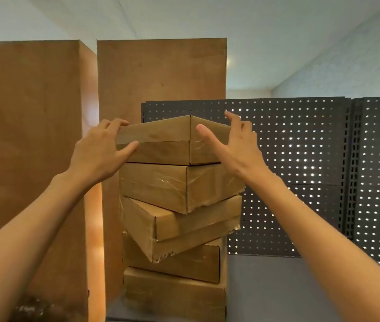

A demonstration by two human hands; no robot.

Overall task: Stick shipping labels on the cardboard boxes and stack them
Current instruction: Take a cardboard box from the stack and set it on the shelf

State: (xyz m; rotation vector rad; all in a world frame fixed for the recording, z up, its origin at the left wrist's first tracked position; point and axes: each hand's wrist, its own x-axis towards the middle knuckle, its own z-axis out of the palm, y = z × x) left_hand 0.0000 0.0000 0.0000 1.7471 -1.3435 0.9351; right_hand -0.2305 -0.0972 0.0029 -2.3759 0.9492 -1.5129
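Brown cardboard, taped in clear film, between both hands: top cardboard box (175, 140) crowning a crooked stack of cardboard boxes (175, 219). Left hand (98, 152) gripping the box's left end, fingers curled over the upper edge, thumb pressed against the near side face. Right hand (235, 145) against the box's right face, fingers straight and spread, thumb lying along the near side, nothing curled around the cardboard. Directly below the hands, a second box (179, 187) carrying the top one, its near corner turned toward the camera. Lower still, a third box (177, 226) tilted and twisted out of line, then two more, roughly flat, at the bottom. Grey worktop (277, 289) under the stack, stretching away below the right forearm. Behind the right hand, a dark perforated metal panel (300, 159) with light through its holes. Beyond the left hand and behind the stack, two tall plywood panels (161, 77) standing upright side by side. No shipping label visible on any face turned this way.
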